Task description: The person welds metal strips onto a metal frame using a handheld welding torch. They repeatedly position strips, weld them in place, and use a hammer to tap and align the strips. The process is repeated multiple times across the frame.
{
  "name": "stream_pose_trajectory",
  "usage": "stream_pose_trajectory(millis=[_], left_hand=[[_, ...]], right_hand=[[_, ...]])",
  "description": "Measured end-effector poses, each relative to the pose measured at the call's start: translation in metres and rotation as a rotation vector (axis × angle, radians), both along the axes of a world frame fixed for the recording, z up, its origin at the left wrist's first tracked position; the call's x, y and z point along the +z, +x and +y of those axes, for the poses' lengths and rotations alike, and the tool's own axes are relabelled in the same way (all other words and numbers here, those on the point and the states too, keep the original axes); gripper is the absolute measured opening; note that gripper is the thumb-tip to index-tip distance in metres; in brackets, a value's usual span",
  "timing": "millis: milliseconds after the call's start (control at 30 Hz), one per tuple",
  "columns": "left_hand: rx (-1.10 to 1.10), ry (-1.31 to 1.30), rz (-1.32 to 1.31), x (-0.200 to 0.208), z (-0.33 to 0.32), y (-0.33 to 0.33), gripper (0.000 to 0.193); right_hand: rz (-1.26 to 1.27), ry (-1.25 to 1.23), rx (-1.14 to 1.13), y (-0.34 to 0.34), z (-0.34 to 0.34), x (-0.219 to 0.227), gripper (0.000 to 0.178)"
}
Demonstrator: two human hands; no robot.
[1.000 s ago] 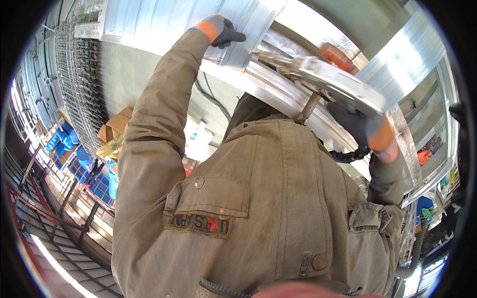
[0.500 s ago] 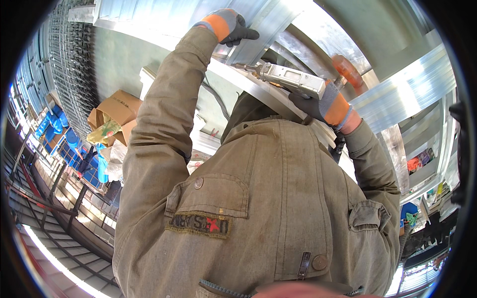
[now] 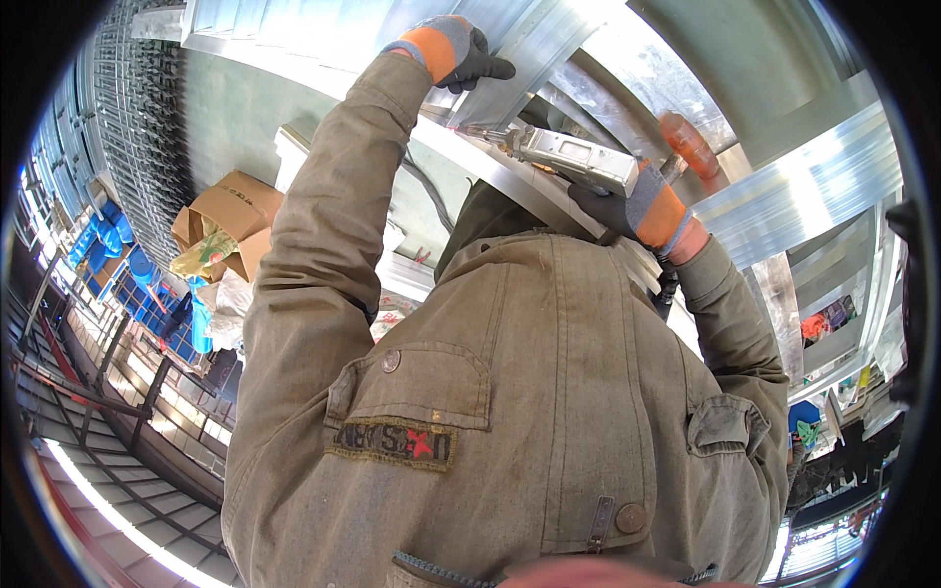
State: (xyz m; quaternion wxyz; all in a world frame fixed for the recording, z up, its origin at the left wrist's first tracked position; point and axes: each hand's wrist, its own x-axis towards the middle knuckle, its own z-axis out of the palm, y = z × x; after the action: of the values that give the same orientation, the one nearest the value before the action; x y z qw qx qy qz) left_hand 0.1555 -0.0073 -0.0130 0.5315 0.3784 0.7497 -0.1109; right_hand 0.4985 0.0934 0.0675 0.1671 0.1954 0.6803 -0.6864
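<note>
My right hand [image 3: 637,208] is closed around a silver tool [image 3: 583,159], its tip near the metal bar [image 3: 521,184]; my left hand [image 3: 459,57] rests on the pale metal panel [image 3: 534,57], whether gripping I can't tell. A loose hold could let that tip skid toward my left fingers.

There is one left hand [image 3: 461,57], one right hand [image 3: 637,208], two gloves [image 3: 665,218], one tool [image 3: 578,157] and one cardboard box [image 3: 230,206].
</note>
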Motion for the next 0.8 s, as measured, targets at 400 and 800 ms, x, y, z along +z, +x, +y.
stream_pose_trajectory(millis=[400,800], left_hand=[[0.025,-0.013,0.008,0.008,0.004,0.002,0.062],[0.068,-0.001,-0.019,0.025,0.008,-0.002,0.061]], right_hand=[[0.063,0.069,0.000,0.000,-0.005,-0.007,0.041],[0.142,0.141,0.021,-0.002,-0.003,0.001,0.035]])
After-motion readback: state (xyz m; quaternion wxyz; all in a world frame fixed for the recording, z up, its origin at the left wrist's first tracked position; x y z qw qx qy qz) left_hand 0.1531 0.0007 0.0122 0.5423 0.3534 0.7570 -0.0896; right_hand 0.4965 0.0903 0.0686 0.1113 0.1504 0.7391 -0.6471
